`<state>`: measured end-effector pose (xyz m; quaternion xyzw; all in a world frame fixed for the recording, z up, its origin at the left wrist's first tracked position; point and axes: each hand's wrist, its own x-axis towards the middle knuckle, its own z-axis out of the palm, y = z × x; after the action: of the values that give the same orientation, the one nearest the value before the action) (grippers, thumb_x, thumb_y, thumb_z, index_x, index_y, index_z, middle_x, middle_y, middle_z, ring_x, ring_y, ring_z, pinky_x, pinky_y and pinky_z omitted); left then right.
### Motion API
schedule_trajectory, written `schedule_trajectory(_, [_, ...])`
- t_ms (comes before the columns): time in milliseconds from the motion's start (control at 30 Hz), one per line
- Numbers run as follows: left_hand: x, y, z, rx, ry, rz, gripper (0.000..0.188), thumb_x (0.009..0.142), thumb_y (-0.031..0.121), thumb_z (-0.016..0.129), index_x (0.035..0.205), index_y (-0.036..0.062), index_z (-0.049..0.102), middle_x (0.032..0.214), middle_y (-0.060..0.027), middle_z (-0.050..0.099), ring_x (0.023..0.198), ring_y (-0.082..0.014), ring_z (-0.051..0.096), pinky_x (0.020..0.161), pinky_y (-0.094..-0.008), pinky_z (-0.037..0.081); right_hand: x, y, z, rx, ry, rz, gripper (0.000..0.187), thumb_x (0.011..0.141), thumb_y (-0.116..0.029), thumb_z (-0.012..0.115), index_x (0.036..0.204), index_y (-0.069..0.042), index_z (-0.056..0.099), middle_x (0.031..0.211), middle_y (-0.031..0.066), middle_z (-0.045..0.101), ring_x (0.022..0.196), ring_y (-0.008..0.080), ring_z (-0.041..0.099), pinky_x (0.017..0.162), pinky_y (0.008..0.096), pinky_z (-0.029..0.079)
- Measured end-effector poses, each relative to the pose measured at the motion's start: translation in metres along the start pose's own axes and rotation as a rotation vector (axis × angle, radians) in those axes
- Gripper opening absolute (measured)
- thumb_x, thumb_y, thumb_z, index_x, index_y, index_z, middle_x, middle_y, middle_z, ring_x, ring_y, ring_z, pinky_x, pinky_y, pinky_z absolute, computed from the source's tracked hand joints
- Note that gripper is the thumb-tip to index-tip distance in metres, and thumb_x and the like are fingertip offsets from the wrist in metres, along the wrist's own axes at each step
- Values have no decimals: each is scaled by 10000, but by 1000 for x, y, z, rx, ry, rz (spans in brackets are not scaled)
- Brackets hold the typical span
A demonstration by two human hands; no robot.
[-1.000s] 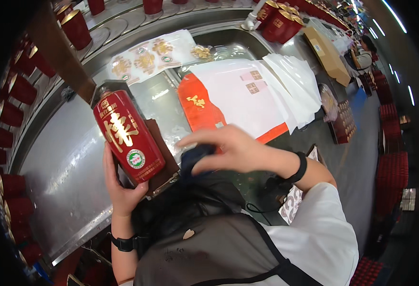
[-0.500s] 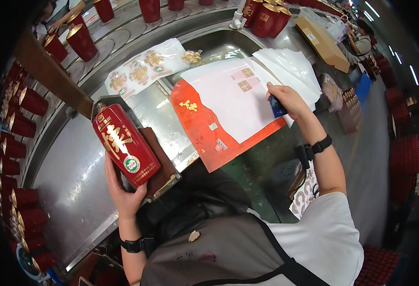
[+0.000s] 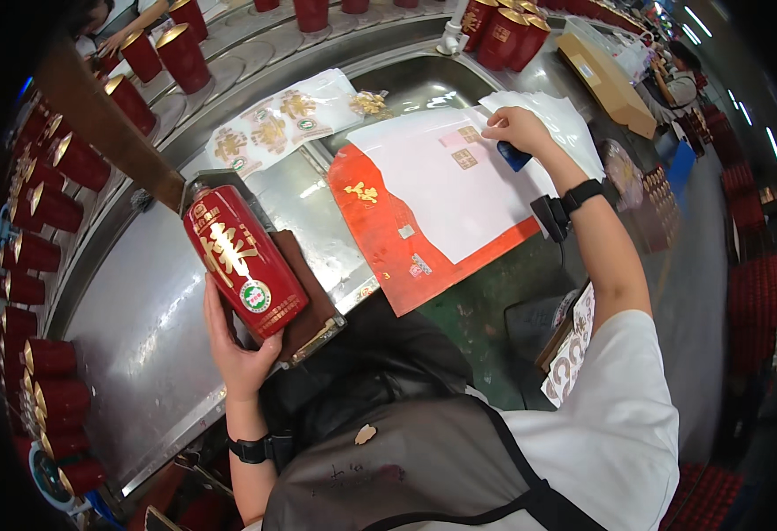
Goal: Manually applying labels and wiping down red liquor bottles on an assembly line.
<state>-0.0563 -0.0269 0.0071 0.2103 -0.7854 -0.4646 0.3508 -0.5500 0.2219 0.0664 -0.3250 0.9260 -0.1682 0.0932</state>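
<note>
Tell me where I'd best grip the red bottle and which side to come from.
Red bottle: probably the wide lower body, coming from the left and base end, where the left hand is. The brown support flanks its right side, and its narrow neck points away.

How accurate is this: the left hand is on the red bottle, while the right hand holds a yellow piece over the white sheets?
One error: in the head view, the right hand holds a blue piece, not a yellow one, over the white sheets. The left hand is indeed on the red bottle.
</note>
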Motion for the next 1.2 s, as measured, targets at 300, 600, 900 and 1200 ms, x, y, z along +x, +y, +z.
schedule_trajectory(300, [3,0,2,47,10,10,1063,614,181,791,1508,-11,250,1491,-173,334,1351,-280,408,1106,-406,369,70,-2,15,-199,-117,28,632,637,-396,826,1173,-97,676,1120,170,681,962,298,661,855,360,509])
schedule_trajectory(600, [6,24,0,421,-12,241,1169,583,341,891,1507,34,243,1547,-222,239,1425,-415,236,1155,-486,247,130,-7,11,-372,-480,-266,368,738,-392,775,844,-41,750,737,89,694,687,185,612,652,361,467])
schedule_trajectory(900, [22,66,13,724,-247,384,762,662,211,822,1348,74,520,1465,-50,444,1387,-353,333,1104,-510,341,147,-22,10,-183,-457,-1,229,672,-231,803,796,-44,760,692,44,687,644,138,601,639,308,472])
schedule_trajectory(1200, [-9,32,11,323,-17,160,1018,744,282,808,1510,9,195,1536,-279,223,1403,-461,283,1129,-494,307,200,-14,47,-579,12,-189,196,709,-195,735,852,-62,747,843,186,704,765,318,691,734,411,542])
